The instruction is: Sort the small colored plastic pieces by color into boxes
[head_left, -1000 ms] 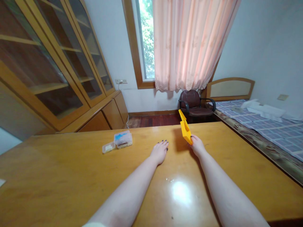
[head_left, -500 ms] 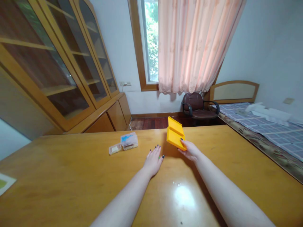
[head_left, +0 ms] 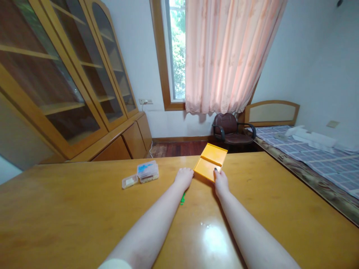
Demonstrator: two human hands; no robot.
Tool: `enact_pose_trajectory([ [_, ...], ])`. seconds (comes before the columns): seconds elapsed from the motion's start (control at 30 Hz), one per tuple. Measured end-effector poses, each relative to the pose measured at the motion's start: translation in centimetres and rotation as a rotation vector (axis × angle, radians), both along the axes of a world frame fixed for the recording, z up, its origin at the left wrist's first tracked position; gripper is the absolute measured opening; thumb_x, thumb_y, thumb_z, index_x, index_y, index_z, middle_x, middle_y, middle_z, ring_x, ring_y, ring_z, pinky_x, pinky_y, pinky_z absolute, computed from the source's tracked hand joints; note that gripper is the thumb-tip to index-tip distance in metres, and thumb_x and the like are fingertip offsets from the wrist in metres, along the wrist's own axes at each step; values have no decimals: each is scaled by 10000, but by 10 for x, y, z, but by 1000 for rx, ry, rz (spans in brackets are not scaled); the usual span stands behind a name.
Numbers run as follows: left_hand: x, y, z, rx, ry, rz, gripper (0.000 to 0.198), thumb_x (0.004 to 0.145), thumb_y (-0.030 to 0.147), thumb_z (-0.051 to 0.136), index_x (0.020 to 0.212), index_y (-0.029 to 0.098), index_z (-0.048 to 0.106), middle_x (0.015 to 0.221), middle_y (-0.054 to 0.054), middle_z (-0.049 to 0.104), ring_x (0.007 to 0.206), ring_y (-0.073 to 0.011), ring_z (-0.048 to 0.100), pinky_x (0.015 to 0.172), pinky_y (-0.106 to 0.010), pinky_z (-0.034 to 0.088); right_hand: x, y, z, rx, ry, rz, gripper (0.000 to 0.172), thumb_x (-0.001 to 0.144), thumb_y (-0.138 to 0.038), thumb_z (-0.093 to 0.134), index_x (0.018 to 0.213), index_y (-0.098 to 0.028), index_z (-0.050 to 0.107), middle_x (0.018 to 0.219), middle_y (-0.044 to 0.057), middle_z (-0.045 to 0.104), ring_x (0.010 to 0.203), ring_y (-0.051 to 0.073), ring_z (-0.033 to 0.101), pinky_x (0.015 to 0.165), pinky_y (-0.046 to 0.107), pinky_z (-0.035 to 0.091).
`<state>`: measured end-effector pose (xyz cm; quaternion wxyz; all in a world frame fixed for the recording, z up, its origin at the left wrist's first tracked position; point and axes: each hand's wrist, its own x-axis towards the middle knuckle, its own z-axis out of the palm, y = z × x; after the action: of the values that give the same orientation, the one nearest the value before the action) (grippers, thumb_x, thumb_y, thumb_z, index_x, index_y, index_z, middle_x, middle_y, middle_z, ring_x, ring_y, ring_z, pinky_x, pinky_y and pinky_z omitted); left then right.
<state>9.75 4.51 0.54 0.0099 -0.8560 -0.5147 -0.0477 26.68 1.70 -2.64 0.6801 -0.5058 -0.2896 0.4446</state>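
My right hand [head_left: 221, 183] grips the near right corner of a yellow open case [head_left: 209, 168], thumb on its inner face. The case is tilted above the table, its hinged flap folded out at the far side. My left hand [head_left: 184, 178] is closed, with its fingers curled down beside the case's left corner. Whether it touches the case or holds something is hidden. Small green pieces [head_left: 183, 199] lie on the table next to my left wrist, partly behind the forearm.
A clear plastic box [head_left: 148, 172] with blue on its lid and a smaller clear container [head_left: 129, 182] stand left of my hands on the wooden table [head_left: 84, 209]. Beyond the table's far edge are a brown armchair [head_left: 228, 129] and a bed [head_left: 308, 149] at right.
My left hand has gone from flat with fingers spread to curled, close to the case. The case has been turned so its inside faces me more. The green pieces have come into view.
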Motion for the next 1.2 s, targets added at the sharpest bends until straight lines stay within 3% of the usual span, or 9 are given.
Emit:
enact_pose_trajectory([
  [0.13, 1, 7, -5, 5, 15, -30, 224, 880, 269, 405, 857, 177, 608, 873, -76, 610, 869, -204, 554, 742, -320, 400, -1, 4, -7, 24, 59, -49, 278, 682, -357, 553, 891, -177, 589, 876, 60, 702, 787, 225, 660, 689, 329, 530],
  [0.27, -6, -3, -7, 35, 28, -28, 235, 893, 225, 361, 890, 166, 589, 912, -87, 599, 896, -206, 535, 777, -342, 376, -3, 6, -11, 34, 48, -34, 226, 677, -348, 576, 832, -183, 583, 829, 50, 700, 758, 215, 654, 673, 315, 523],
  [0.57, -57, -26, -3, 45, 37, 81, 216, 868, 229, 407, 864, 164, 614, 873, -76, 615, 862, -206, 544, 738, -333, 372, -5, -1, -7, 46, -42, -28, 202, 696, -368, 577, 783, -186, 564, 796, 36, 684, 743, 197, 638, 669, 294, 508],
  [0.63, -55, -26, 1, 39, 16, 68, 220, 871, 258, 411, 916, 198, 618, 917, -65, 618, 887, -196, 543, 754, -322, 373, -4, -1, -4, 25, -42, -68, 194, 692, -358, 571, 782, -187, 563, 792, 37, 684, 737, 197, 639, 667, 293, 509],
  [0.83, -26, -24, 3, 52, -12, -132, 303, 841, 288, 474, 1137, 285, 544, 1165, -47, 562, 1032, -212, 497, 878, -366, 352, -2, 2, -4, 9, 43, -113, 212, 673, -329, 564, 828, -185, 572, 843, 47, 690, 790, 207, 647, 704, 304, 515],
  [1.03, -33, -27, -2, 39, -2, -91, 252, 849, 301, 455, 1034, 273, 625, 1194, -58, 548, 1077, -235, 470, 915, -410, 329, -4, 1, -5, 40, 17, -70, 208, 676, -346, 569, 806, -184, 575, 831, 55, 691, 762, 214, 644, 679, 316, 517],
  [1.2, -54, -40, 2, 0, -52, -65, 167, 812, 283, 522, 877, 258, 673, 1021, -46, 617, 1005, -206, 504, 875, -359, 348, -9, -3, -2, 56, -31, 19, 205, 677, -359, 596, 785, -188, 569, 816, 53, 688, 753, 214, 637, 703, 331, 511],
])
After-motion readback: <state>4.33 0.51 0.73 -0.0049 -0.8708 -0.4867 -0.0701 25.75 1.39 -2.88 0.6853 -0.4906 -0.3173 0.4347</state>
